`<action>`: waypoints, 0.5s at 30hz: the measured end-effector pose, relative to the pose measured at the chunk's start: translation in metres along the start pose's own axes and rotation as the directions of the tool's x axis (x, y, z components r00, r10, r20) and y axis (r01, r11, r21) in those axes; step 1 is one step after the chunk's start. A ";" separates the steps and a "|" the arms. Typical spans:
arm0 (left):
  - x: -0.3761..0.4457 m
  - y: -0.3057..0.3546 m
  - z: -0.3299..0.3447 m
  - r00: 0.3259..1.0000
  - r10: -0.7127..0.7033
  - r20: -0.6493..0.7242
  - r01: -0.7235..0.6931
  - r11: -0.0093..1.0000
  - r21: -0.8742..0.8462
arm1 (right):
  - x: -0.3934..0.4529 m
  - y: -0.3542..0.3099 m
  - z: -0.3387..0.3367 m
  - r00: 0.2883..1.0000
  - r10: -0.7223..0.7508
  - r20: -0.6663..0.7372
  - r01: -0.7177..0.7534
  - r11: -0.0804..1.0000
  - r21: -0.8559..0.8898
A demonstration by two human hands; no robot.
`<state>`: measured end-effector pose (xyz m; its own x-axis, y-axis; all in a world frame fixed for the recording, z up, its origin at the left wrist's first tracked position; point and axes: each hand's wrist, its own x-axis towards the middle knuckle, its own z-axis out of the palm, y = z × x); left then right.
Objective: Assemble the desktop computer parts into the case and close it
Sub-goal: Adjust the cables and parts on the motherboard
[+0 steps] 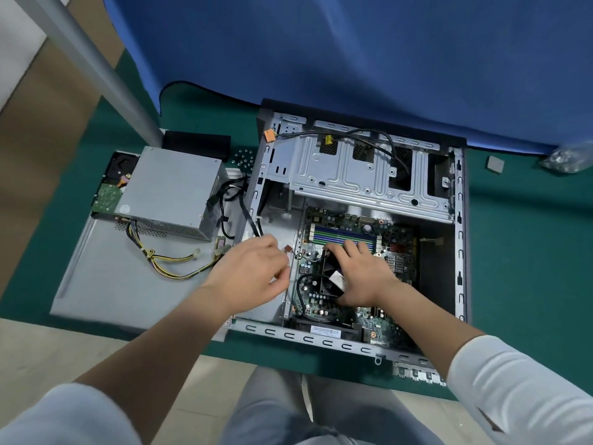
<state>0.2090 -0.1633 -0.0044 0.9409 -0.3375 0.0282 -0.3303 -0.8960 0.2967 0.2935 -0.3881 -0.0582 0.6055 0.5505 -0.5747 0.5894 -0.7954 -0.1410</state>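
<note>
The open computer case (460, 239) lies flat on the green table, with the motherboard (382, 319) mounted inside. My right hand (362, 274) grips the black CPU cooler fan (329, 281) on the board, fingers over its far edge and thumb at its near side. My left hand (250, 271) hovers at the board's left edge with curled fingers, beside a small red connector (287, 248); whether it pinches a wire is unclear. The grey power supply (170, 191), with yellow and black cables (167, 261), sits outside the case on the side panel (106, 290).
A hard drive (112, 184) lies partly under the power supply. The drive cage (362, 175) spans the case's far half, with black cables over it. A small grey square (494, 164) and a plastic bag (568, 160) lie at the right. A blue cloth (353, 53) hangs behind.
</note>
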 end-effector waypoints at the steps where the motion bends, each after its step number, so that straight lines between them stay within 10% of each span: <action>1: -0.003 0.000 0.000 0.998 -0.018 -0.063 0.016 0.999 -0.031 | 0.000 0.000 0.000 1.000 0.000 0.004 0.000 1.000 0.002; 4: -0.009 0.005 0.003 0.950 -0.243 -0.196 0.233 0.970 -0.074 | -0.001 -0.003 0.001 1.000 0.014 0.008 -0.014 1.000 -0.014; 8: -0.010 0.018 0.001 0.720 -0.685 -0.116 0.651 0.723 -0.231 | -0.001 -0.005 -0.007 0.999 0.017 0.044 -0.013 0.998 -0.068; 15: 0.000 0.013 0.007 0.548 -0.833 0.075 0.821 0.518 -0.240 | -0.003 -0.002 -0.012 1.000 -0.001 0.015 0.003 0.992 -0.122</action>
<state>0.2041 -0.1766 -0.0069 0.7851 0.5400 -0.3035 0.6192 -0.6721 0.4061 0.2972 -0.3847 -0.0461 0.5967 0.5472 -0.5870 0.6521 -0.7570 -0.0428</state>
